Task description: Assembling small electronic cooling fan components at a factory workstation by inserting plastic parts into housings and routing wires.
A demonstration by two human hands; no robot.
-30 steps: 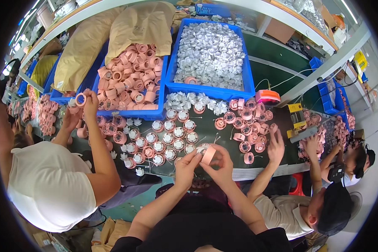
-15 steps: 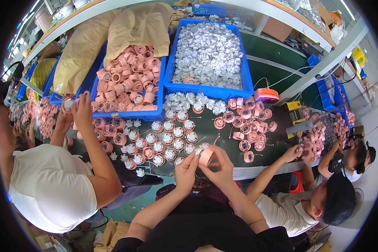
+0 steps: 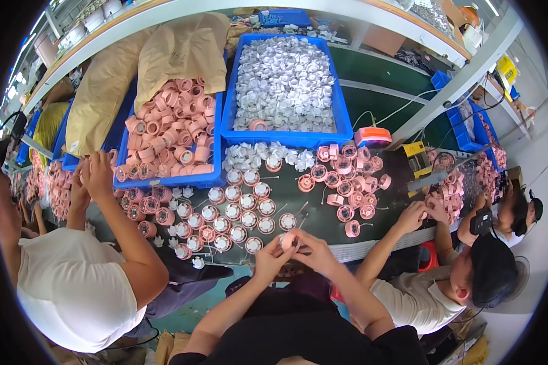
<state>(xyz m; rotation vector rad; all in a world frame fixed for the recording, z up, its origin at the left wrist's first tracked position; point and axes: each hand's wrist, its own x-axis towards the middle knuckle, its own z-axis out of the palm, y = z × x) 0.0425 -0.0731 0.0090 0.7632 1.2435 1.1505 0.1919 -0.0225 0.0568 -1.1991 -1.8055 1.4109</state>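
Near the table's front edge I hold a pink plastic housing [image 3: 291, 240], short and cylindrical, between both hands. My left hand [image 3: 270, 260] pinches its left side, where a bit of white shows. The fingers of my right hand [image 3: 316, 253] close on its right side. Just beyond my hands lie several rows of pink housings [image 3: 248, 219] fitted with white flower-shaped caps, some with thin wires sticking out. A heap of loose white caps [image 3: 252, 156] lies behind those rows. To the right sits a cluster of pink housings [image 3: 346, 179] showing dark insides, without white caps.
A blue bin [image 3: 346, 131] full of white caps stands at the back, beside another blue bin [image 3: 189, 180] of pink rings under a brown paper bag [image 3: 179, 55]. Co-workers sit at my left [image 3: 73, 280] and right [image 3: 417, 304]. A metal shelf post [image 3: 456, 85] slants at the right.
The housing has turned in my fingers and sits slightly lower and further left. The whole view has shifted a little. The co-worker at the right has both hands closer together.
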